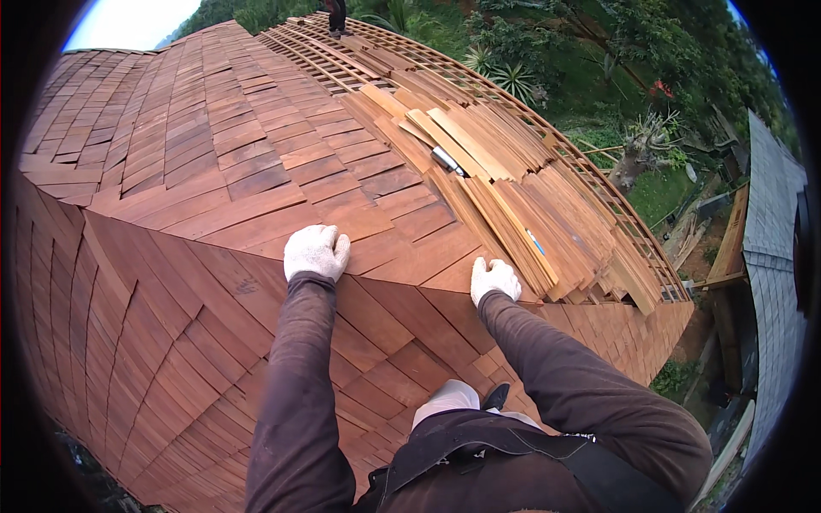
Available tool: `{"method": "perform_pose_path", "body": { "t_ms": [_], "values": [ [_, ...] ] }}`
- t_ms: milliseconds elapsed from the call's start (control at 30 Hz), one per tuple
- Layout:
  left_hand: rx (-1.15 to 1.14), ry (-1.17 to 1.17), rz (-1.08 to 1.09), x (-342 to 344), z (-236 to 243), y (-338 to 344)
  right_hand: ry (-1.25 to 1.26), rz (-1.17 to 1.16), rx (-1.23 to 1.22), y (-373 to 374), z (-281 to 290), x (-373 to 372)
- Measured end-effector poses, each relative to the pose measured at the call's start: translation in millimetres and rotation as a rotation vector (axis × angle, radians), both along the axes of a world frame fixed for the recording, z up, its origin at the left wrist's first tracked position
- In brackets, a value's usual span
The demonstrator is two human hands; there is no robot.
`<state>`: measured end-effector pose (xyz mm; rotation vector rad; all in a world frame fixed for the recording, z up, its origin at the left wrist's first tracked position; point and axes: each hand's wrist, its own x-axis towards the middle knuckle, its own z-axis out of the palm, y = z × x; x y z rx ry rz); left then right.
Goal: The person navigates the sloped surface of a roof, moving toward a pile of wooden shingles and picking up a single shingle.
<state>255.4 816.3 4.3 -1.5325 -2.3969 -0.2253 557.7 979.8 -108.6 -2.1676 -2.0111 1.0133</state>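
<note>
**Bracing at the Ridge**

The ridge (419,287) crosses in front of the wearer's body, where the near slope (376,342) meets the far slope (282,162). The left hand (314,251), gloved, is set on the ridge with fingers curled. The right hand (495,280), also gloved, is set farther right along the ridge, fingers bent likewise. No separate part is visible in either hand (the fingertips are hidden, so whether they clamp the edge or only rest there cannot be told).

Step in hand, as judged: steadying the body at the ridge. The next move calls for firm footing on the near side of the ridge, and for one hand kept on it whenever the other is freed.

Beyond the ridge, wooden shingles (342,184) cover the far slope. To their right lie stacked wooden slats (564,214), bearing a blue pen-like item (535,242) nearer the ridge and a metallic tool (447,162) farther from it. Exposed battens (616,201) border the slats. Well away from the ridge stands another person (336,15).
</note>
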Motion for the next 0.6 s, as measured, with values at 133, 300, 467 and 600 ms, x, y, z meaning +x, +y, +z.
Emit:
{"method": "perform_pose_path", "body": {
  "t_ms": [133,300,467,600],
  "values": [
    [0.002,0.013,0.007,1,0,-3,-0.009,0.000,0.026,-4,-6,0],
    [-0.018,-0.031,0.004,-3,1,-4,-0.027,0.024,-0.001,-6,-12,-2],
    [-0.021,-0.021,-0.014,-3,4,4,-0.026,0.016,-0.006,-2,-4,1],
    [0.001,0.009,-0.031,-2,-3,6,-0.041,0.057,-0.005,4,-17,4]
  ]
}}
